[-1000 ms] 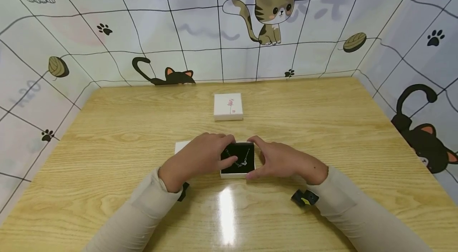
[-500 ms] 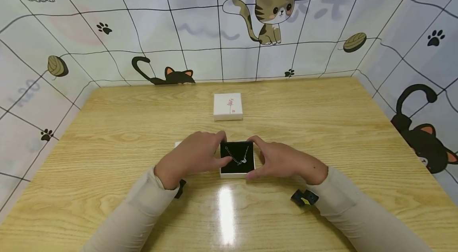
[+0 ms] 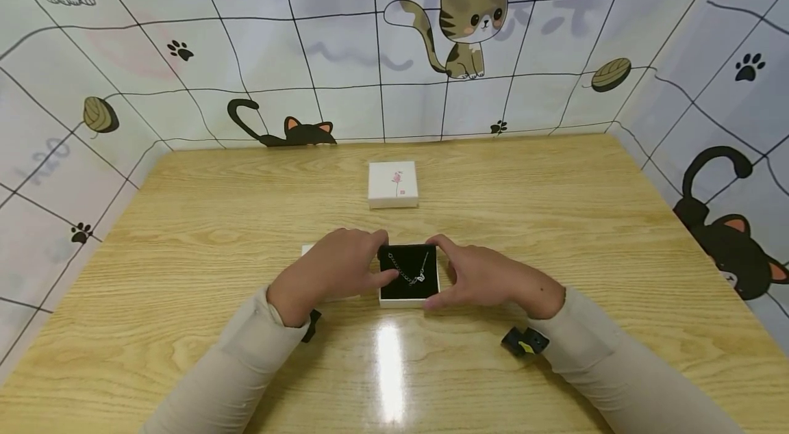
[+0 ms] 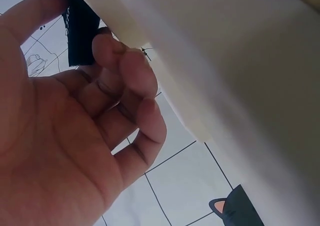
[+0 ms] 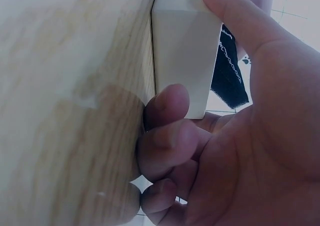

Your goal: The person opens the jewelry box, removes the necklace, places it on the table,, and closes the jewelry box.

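In the head view, a small white jewelry box [image 3: 402, 303] sits on the table, its lid off. A black velvet pad [image 3: 401, 291] fills it, with a silver chain [image 3: 420, 277] hanging in a V across the pad. My left hand [image 3: 335, 268] pinches the pad's left edge, thumb on top. In the left wrist view the pad [image 4: 82, 30] stands out at the fingertips. My right hand [image 3: 477, 274] grips the box's right end, thumb in front and index finger behind. In the right wrist view the pad [image 5: 230, 80] rises above the box wall [image 5: 182, 60].
A second white box [image 3: 392, 187] with a pink flower print stands behind, lid on. Partly covered by my left hand lies a white flat piece [image 3: 306, 249], perhaps the lid. A cat-patterned cloth [image 3: 345, 78] walls the table [image 3: 246, 194] at back and sides.
My left hand has shifted slightly left from over the pad to its left edge, so more of the pad and chain shows. The right hand and box have stayed in place.
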### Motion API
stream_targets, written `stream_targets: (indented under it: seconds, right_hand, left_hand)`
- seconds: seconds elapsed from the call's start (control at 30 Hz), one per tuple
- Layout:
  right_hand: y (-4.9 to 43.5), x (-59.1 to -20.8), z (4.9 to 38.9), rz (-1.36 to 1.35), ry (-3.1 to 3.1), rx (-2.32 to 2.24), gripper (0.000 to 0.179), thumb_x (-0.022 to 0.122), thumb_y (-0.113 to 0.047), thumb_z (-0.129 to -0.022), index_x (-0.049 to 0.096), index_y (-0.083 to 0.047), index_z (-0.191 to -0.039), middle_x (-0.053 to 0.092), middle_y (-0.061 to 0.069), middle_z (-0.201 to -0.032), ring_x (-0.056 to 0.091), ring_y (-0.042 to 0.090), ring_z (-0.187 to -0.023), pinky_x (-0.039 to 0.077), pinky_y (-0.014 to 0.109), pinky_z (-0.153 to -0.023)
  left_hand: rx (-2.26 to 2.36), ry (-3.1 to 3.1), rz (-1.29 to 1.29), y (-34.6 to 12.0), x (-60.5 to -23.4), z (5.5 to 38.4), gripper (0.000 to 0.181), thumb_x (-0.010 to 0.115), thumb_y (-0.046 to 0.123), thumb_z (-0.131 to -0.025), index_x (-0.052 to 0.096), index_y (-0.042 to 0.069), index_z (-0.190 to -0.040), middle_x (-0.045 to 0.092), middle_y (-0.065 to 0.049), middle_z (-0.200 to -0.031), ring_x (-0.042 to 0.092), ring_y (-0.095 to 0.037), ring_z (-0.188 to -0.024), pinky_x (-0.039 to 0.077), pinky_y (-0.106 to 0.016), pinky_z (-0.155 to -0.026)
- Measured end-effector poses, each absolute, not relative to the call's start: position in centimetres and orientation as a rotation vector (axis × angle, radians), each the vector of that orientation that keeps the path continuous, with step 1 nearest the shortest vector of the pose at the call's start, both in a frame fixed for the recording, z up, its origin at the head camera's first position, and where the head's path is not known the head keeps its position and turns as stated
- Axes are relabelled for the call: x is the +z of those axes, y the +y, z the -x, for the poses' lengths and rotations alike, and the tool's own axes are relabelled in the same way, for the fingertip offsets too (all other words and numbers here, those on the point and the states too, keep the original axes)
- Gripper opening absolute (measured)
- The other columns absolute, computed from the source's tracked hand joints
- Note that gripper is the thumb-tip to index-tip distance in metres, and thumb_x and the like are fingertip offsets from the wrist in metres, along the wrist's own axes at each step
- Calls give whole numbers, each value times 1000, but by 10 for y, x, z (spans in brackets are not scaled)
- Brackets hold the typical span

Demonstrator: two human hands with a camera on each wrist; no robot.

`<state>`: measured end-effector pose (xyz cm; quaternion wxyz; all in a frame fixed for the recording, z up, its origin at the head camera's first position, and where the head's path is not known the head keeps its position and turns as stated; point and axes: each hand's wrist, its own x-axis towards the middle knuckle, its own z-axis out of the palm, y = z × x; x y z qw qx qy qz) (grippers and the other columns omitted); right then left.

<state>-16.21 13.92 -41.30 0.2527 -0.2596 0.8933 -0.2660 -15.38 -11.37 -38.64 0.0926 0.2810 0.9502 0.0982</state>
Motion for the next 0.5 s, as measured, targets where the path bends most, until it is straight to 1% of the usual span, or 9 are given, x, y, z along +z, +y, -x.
stream_targets:
  seconds: [0.13, 0.23, 0.37, 0.5]
  right_hand:
    - [140, -413, 163, 706, 2423, -729, 97, 80, -58, -75, 31, -18, -149, 55, -4, -63, 47, 10, -55, 40, 29, -54]
    - [140, -413, 163, 704, 2407, -745, 96, 81, -56, -76, 30, -17, -149, 54, -4, -63, 47, 9, -55, 40, 28, -54]
    - [140, -413, 164, 697, 2383, -770, 95, 81, -52, -78, 29, -16, -149, 54, -4, -63, 46, 9, -54, 40, 28, -55]
    - [141, -414, 165, 693, 2363, -796, 95, 81, -51, -79, 28, -15, -150, 55, -3, -64, 46, 9, -55, 40, 28, -56]
  left_hand:
    - [289, 2825, -845, -113, -387, 153, 48, 69, 48, -91, 61, 8, -116, 69, 1, -82, 58, -8, -61, 54, -31, -69]
    - [279, 2827, -867, -112, -388, 154, 46, 69, 48, -91, 61, 8, -114, 68, 0, -84, 58, -9, -61, 53, -30, -68]
    - [278, 2825, -893, -112, -389, 154, 46, 68, 48, -92, 60, 8, -112, 66, 1, -82, 54, -8, -58, 50, -29, -64]
    - [285, 2835, -909, -112, -388, 154, 48, 68, 49, -92, 61, 8, -116, 67, 1, -85, 53, -6, -56, 51, -29, -64]
